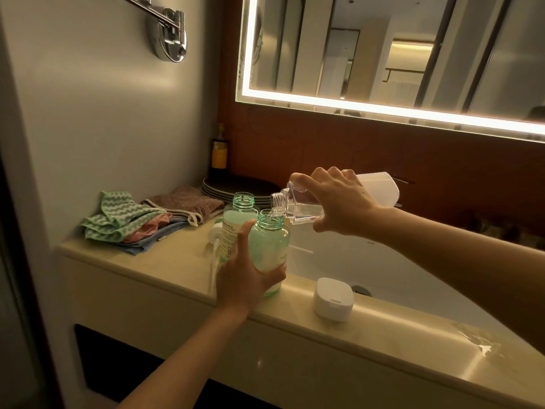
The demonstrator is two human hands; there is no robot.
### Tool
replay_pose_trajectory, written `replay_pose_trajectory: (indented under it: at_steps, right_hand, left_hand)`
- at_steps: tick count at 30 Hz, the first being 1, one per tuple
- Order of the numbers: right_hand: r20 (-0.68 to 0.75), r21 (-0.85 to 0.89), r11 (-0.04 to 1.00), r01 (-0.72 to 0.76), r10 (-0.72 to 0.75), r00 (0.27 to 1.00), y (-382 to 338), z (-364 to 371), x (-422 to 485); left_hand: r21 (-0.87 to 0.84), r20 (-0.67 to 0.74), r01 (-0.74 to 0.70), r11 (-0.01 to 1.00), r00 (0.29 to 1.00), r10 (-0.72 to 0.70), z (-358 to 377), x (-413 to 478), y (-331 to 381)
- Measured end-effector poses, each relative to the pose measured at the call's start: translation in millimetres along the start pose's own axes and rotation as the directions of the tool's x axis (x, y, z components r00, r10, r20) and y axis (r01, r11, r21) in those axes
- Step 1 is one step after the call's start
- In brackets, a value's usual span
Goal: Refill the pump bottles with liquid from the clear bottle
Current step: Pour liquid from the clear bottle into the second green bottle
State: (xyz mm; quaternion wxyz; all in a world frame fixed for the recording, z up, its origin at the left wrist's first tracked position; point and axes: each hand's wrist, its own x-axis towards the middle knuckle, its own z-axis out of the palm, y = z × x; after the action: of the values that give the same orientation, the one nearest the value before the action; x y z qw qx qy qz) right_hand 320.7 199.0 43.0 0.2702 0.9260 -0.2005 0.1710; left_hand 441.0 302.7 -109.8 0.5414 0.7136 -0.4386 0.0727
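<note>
My left hand grips a green pump bottle with its top off, standing on the counter's front edge. My right hand holds the clear bottle tipped on its side, its open neck right above the green bottle's mouth, with liquid running in. A second green bottle, also uncapped, stands just behind and to the left. A white pump head with its tube lies on the counter beside it.
Folded cloths and a brown towel lie at the counter's left. Dark plates are stacked behind, by a dark bottle. A white cap sits on the beige counter before the white sink. Spilled water lies at right.
</note>
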Motion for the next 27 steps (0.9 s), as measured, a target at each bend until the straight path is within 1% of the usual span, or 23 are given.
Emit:
replay_pose_trajectory:
  at_steps: [17, 27]
  right_hand:
    - [0.014, -0.065, 0.998, 0.018, -0.017, 1.0, -1.7, -2.9, 2.1]
    - [0.028, -0.113, 0.993, 0.038, -0.035, 0.999, -2.8, -8.1, 2.7]
  left_hand:
    - [0.02, -0.001, -0.011, 1.0, 1.0, 0.011, -0.5, -0.2, 0.2]
    - [0.024, 0.019, 0.007, 1.0, 1.0, -0.008, -2.2, -1.1, 3.6]
